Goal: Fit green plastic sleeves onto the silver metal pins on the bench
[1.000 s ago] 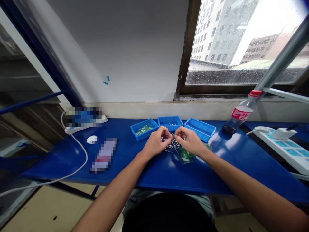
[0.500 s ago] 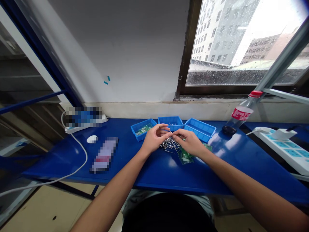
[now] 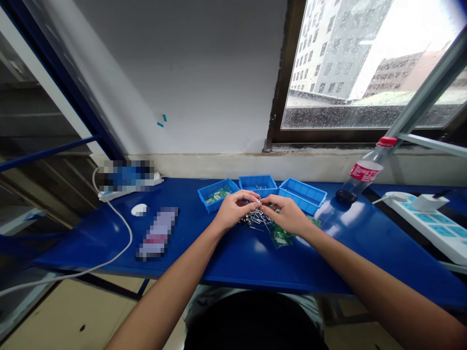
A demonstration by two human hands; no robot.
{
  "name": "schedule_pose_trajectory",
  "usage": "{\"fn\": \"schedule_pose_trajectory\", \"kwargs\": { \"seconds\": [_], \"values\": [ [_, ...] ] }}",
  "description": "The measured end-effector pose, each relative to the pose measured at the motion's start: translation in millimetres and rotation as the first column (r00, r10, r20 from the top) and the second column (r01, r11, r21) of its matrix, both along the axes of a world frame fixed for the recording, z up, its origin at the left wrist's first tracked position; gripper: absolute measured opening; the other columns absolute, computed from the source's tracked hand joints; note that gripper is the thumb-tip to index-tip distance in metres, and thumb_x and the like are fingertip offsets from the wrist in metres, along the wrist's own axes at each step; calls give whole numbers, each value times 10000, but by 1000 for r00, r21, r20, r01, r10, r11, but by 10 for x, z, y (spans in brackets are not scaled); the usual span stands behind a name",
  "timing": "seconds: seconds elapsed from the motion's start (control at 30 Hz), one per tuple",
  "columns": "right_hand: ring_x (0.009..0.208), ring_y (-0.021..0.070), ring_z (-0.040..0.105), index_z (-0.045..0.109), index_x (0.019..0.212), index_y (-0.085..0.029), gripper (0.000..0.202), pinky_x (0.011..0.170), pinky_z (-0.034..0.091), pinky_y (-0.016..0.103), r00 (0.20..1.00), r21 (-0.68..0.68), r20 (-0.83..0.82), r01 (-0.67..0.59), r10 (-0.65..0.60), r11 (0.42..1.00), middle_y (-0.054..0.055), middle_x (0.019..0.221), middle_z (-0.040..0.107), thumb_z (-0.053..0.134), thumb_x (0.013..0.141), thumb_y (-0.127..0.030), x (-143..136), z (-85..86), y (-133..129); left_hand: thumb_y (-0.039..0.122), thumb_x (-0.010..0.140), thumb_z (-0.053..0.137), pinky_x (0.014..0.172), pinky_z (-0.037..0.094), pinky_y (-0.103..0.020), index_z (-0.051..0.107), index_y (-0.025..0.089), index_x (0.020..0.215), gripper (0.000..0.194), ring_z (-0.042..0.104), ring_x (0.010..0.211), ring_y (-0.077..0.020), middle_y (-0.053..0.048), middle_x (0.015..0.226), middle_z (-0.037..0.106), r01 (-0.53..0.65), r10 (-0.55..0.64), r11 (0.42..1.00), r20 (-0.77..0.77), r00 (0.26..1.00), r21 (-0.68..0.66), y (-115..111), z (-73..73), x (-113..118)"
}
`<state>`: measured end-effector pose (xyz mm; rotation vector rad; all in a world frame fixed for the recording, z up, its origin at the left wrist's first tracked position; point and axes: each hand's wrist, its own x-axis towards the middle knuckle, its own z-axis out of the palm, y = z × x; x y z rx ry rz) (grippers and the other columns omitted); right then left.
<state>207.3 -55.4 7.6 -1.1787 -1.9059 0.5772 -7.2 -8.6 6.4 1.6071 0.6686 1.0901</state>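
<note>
My left hand (image 3: 235,210) and my right hand (image 3: 286,214) meet over a loose pile of thin, shiny metal pins (image 3: 256,222) on the blue table. Between the joined fingertips shows a small shiny metal part (image 3: 258,201). Both hands are closed on it in a pinch; the fingers cover most of its shape. Small green circuit boards (image 3: 281,238) lie under and beside my right hand, partly hidden by it.
Behind the hands stand three blue bins: the left bin (image 3: 208,209) contains green boards, the middle bin (image 3: 257,179) a few metal pins. The right bin (image 3: 302,192) is near a cola bottle (image 3: 365,172). A power strip (image 3: 434,228) and a blurred phone-like slab (image 3: 158,234) flank the work area.
My left fingers have closed in and lowered toward the right fingertips, and the two hands now meet at the small metal part. The pile and bins have not moved.
</note>
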Motion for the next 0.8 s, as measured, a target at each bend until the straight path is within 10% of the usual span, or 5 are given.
{"fn": "schedule_pose_trajectory", "kwargs": {
  "seconds": [0.8],
  "values": [
    [934,248,704,747,1018,-249,284,853,562,383,996,2,-39,-84,84,996,53,1014,778,541,1054,-441,-31,-8,-4,486,845,856,1014,620,-458,851,192,1026,345,727,1186,-301,-125,1284,764,67,-66,996,-13,998,54,-50,56,22]
  ]
}}
